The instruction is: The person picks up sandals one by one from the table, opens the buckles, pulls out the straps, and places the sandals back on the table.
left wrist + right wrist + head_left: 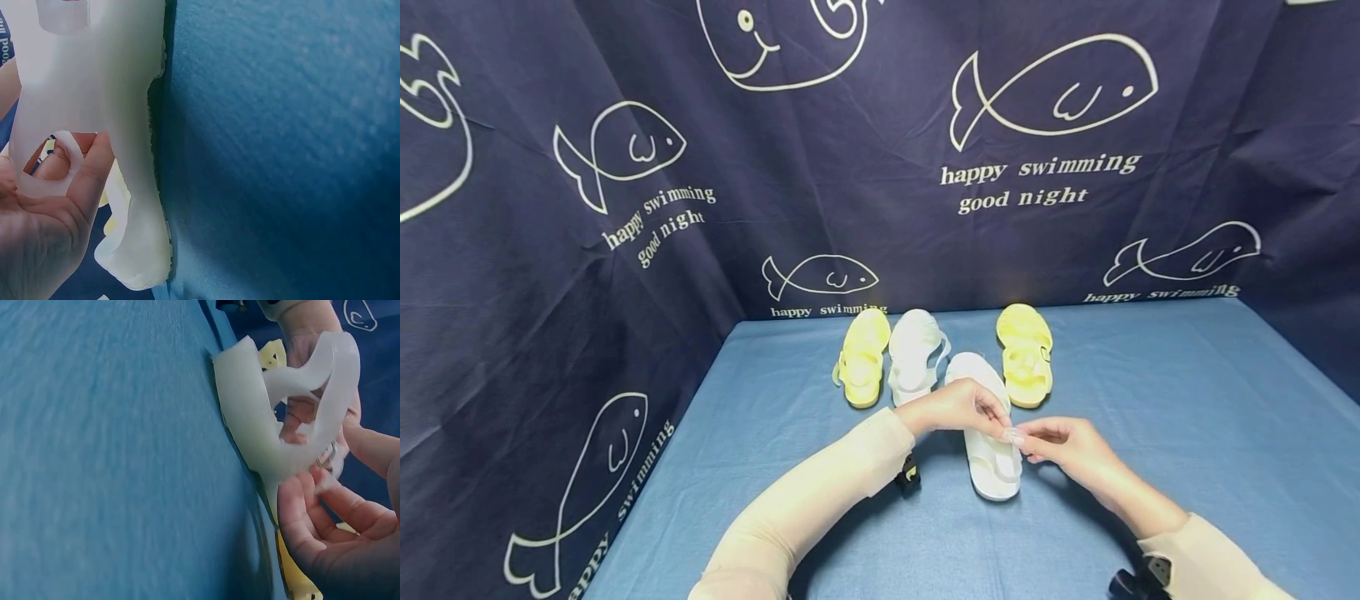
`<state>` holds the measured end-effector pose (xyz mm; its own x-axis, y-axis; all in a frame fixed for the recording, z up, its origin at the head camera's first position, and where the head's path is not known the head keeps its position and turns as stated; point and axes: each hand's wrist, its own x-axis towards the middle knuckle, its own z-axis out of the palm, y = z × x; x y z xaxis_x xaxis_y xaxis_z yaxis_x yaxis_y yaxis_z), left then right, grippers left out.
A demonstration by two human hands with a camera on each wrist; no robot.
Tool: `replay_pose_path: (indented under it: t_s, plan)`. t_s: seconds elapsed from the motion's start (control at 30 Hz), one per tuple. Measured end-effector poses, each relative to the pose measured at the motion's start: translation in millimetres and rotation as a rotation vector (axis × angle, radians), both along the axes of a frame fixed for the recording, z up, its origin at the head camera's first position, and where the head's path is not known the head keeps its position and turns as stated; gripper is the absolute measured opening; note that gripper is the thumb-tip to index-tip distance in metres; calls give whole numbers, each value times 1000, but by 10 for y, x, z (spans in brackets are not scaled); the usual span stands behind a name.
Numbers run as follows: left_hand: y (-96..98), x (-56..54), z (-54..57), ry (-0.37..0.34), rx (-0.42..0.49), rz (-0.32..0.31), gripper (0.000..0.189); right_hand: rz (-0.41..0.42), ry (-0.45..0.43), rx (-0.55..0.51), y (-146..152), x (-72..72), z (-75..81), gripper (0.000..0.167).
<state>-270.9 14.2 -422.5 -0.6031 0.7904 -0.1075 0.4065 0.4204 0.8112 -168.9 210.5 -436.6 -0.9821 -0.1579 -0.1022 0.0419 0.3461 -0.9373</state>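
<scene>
A white sandal lies on the blue cloth, its heel toward me. My left hand reaches across it from the left and pinches the strap at the sandal's right side. From the right, my right hand meets it there, thumb and fingertips pinching the strap by a small buckle. The heel strap stands up in a loop in the right wrist view. Up close in the left wrist view, the white side of the sandal hides part of the left fingers.
Behind stand another white sandal and a yellow sandal at its left. A second yellow sandal lies to the right. Dark blue curtains with fish prints rise at the back and left edges of the blue-covered table.
</scene>
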Motion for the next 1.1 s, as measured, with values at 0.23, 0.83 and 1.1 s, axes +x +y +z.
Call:
replay_pose_path:
  t_s: [0.23, 0.83, 1.1]
  plan:
    - [6, -20, 50, 65, -27, -59, 16, -70, -15, 36, -101, -17, 25, 41]
    - [27, -149, 244, 249, -129, -209, 11, -112, -22, 22, -246, -34, 14, 42]
    - [54, -129, 273, 343, -222, -200, 12, -165, -3, 40, -288, -8, -11, 39]
